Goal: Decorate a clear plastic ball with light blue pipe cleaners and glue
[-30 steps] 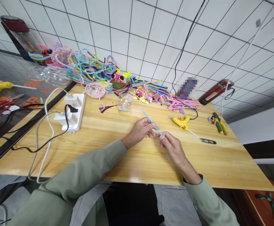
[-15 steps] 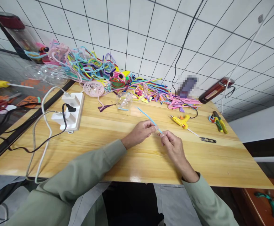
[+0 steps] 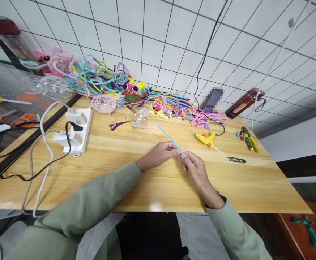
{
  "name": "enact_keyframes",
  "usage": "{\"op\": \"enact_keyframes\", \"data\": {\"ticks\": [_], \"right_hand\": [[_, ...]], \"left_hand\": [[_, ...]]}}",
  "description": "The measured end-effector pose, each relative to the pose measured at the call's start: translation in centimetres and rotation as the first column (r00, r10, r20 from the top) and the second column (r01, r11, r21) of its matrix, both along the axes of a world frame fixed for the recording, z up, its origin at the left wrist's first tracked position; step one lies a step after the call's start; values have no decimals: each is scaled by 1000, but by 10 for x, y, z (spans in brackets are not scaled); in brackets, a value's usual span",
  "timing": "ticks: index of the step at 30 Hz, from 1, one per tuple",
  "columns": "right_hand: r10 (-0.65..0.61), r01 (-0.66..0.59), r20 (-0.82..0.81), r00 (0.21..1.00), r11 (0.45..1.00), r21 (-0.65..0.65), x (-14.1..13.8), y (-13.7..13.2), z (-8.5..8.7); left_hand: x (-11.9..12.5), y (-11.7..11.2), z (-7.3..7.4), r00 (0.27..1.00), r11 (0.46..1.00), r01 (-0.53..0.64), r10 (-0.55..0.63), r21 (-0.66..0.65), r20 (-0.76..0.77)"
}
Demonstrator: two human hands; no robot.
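Observation:
A light blue pipe cleaner (image 3: 166,133) slants up and left from my fingers, its far end free above the wooden table (image 3: 136,187). My left hand (image 3: 165,153) pinches it between thumb and fingers. My right hand (image 3: 194,166) is closed on its near end, fingertips almost touching those of the left. Beyond the hands lies a clear plastic ball (image 3: 140,117) with a small blue piece at its base. To the right of my right hand rests a yellow hot glue gun (image 3: 206,139).
Coloured pipe cleaners (image 3: 98,77) are heaped along the wall, with a pink decorated ball (image 3: 132,91) among them. A white power strip (image 3: 82,131) with cables stands left. Thread snips (image 3: 236,159), pliers (image 3: 250,140) and a dark red flask (image 3: 245,103) lie right.
My hands have drawn closer together on the pipe cleaner, leaving less of it showing between them. The whole view has shifted slightly.

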State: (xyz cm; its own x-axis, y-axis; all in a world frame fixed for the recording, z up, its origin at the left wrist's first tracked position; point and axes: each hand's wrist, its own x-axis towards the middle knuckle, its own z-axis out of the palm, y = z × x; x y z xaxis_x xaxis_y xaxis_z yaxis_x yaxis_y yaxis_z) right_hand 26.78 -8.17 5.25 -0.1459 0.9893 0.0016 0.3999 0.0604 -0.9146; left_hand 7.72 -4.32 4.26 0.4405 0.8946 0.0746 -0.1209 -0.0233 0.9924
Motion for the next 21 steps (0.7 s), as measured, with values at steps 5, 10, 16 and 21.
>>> {"op": "enact_keyframes", "data": {"ticks": [5,10,16,21], "right_hand": [[25,-36,-107,994,994,-100,2,-1,-4],[67,-73,-99,993,996,-58,4,-3,-7],[91,-91,2,996,996,0,11,-9,-3],[61,-60,142,988,998,-9,17,-11,1]], "left_hand": [[3,0,-7,1000,1000,-11,11,26,-13],[4,0,-10,1000,1000,26,-26,3,-12],[5,0,-13,999,999,-39,40,21,-25],[7,-2,-10,995,995,-101,101,0,7]]}}
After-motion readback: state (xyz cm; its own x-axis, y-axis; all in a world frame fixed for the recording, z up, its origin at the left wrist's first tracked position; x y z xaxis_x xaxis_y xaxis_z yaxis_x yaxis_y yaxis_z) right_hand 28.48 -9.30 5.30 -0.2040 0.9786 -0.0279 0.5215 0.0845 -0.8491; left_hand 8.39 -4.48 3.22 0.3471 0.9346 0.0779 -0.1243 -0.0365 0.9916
